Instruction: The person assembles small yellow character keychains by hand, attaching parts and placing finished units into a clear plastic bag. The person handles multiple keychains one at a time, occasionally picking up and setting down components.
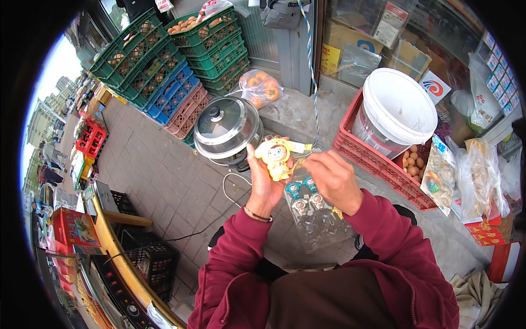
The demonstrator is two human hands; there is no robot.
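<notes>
Head view: yellow figurine (pixel 275 159), beyond the far-left corner of a clear tray (pixel 329 231); left hand (pixel 264 183), fingers clamped on it; right hand (pixel 335 180), fingers bunched near its strap (pixel 299 147), grip indeterminable. Probably light, stiff, slippery; best held by the body.

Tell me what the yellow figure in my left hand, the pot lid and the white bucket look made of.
Yellow figure: probably moulded plastic or vinyl, glossy, with smooth rounded shapes and highlights.
Pot lid: seemingly glass with a polished metal rim, both showing reflections.
White bucket: apparently plastic, smooth and slightly glossy, with a thick moulded rim.
</notes>
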